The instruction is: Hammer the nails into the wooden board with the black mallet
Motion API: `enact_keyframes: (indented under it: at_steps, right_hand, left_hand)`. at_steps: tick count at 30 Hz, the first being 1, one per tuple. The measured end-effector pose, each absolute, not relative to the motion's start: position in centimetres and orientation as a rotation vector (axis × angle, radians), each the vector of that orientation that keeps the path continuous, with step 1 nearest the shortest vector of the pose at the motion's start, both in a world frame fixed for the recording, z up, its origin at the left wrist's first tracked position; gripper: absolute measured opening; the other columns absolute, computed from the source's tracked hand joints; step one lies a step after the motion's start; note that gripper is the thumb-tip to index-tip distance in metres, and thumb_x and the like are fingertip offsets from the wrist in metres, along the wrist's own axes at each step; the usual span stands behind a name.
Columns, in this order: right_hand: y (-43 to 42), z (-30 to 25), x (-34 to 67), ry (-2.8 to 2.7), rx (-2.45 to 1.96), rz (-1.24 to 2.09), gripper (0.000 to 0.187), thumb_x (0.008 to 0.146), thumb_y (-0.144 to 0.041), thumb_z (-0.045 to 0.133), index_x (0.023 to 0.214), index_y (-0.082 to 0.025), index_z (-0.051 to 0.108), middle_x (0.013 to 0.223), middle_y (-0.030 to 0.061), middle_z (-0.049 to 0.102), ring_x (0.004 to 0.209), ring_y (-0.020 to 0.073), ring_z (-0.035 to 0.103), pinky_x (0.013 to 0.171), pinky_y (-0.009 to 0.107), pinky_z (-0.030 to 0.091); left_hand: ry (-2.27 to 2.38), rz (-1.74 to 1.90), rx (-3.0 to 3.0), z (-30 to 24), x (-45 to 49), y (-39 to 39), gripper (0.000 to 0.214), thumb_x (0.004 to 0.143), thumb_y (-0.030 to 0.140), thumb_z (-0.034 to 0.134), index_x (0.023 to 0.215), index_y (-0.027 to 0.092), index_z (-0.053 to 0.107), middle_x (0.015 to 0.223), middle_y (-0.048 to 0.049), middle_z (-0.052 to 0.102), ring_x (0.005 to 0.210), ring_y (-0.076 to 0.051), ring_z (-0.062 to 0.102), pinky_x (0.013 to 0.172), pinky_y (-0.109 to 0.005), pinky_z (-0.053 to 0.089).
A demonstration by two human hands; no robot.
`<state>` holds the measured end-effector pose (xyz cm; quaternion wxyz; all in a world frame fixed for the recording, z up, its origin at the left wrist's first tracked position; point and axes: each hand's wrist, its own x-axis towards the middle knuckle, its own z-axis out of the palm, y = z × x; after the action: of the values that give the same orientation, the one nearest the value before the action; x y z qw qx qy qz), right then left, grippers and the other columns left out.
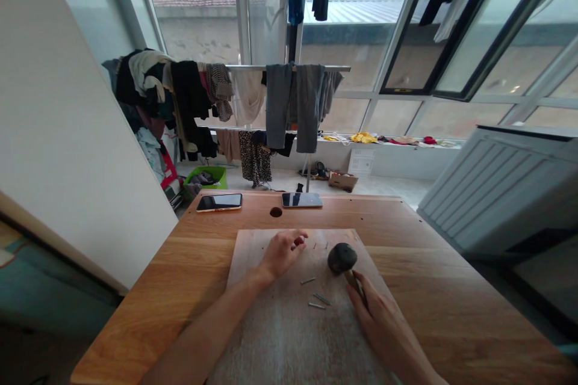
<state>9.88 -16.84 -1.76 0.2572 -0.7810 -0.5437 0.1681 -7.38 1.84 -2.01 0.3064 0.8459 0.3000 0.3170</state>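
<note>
A dark, round-headed hammer with a wooden handle (342, 257) is gripped by the right hand (383, 319), its head resting on the pale worn wooden board (280, 337). The handle runs back toward the person. Left of the head, the left hand (282, 252) pinches a small upright nail (313, 246). Loose grey nails (316, 301) lie between both hands.

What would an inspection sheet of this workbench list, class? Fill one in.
Surface: pale worn wooden board on brown wooden table.
Job's things: dark round-headed mallet; loose metal nails on the board.
Clutter: two flat phones at the far edge.
Hands: left hand pinching something small, too small to tell; right hand gripping the mallet handle.
Cables: nothing seen.
Surroundings: clothes rack, open windows.
</note>
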Motion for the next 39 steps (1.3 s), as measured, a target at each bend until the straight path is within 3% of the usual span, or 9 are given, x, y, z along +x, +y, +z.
enact_keyframes:
  at_steps: [5,13,17,23,29,39]
  right_hand:
    - [-16.8,-1.7,9.9,-1.513,-2.122,0.431,0.053,0.096,-0.047,0.031,0.133,-0.014,0.051,0.134,0.0149,0.062,0.121,0.0301,0.06,0.102,0.045,0.045]
    - [-16.7,-1.8,9.9,-1.55,-2.165,0.38,0.055,0.097,-0.047,0.029,0.134,-0.014,0.052,0.135,0.0136,0.061,0.122,0.028,0.06,0.1,0.041,0.047]
    - [-16.6,-1.9,10.0,-1.592,-2.176,0.337,0.052,0.096,-0.046,0.03,0.131,-0.016,0.054,0.131,0.013,0.065,0.117,0.0274,0.063,0.096,0.038,0.049]
    - [-15.7,0.1,8.9,-1.602,-2.182,0.437,0.052,0.097,-0.045,0.028,0.133,-0.014,0.05,0.117,0.0148,0.072,0.111,0.0285,0.066,0.089,0.038,0.05]
    - [-13.3,3.0,7.2,-1.64,-2.079,0.403,0.044,0.097,-0.041,0.03,0.127,-0.019,0.053,0.102,0.011,0.076,0.102,0.0284,0.07,0.081,0.036,0.049]
    - [-10.6,2.5,6.2,-1.694,-2.032,0.317,0.04,0.099,-0.04,0.03,0.126,-0.02,0.052,0.091,0.0087,0.076,0.088,0.0285,0.072,0.071,0.034,0.046]
  left_hand:
    - [0.824,0.834,2.49,-2.2,-7.3,1.8,0.022,0.084,0.011,0.065,0.104,0.02,0.065,0.089,-0.0016,0.072,0.087,-0.018,0.066,0.087,-0.032,0.045]
    - [0.817,0.799,2.615,-2.2,-7.3,1.6,0.012,0.087,0.016,0.064,0.099,0.019,0.066,0.095,-0.0038,0.072,0.093,-0.021,0.065,0.089,-0.034,0.043]
    - [0.776,0.828,2.561,-2.5,-7.4,1.6,0.02,0.087,0.016,0.064,0.107,0.02,0.064,0.1,-0.0041,0.071,0.099,-0.021,0.063,0.092,-0.035,0.042]
    - [0.832,0.879,2.336,-2.7,-7.5,1.9,0.023,0.083,0.01,0.063,0.104,0.019,0.065,0.088,-0.0016,0.071,0.085,-0.018,0.066,0.088,-0.032,0.045]
    - [0.876,0.862,2.225,-2.4,-7.3,2.0,0.027,0.081,0.01,0.063,0.106,0.018,0.067,0.086,-0.0018,0.074,0.085,-0.02,0.067,0.089,-0.034,0.046]
    - [0.837,0.902,2.173,-2.9,-7.2,2.0,0.029,0.079,0.006,0.064,0.103,0.021,0.067,0.083,0.0012,0.073,0.078,-0.015,0.067,0.079,-0.026,0.048]
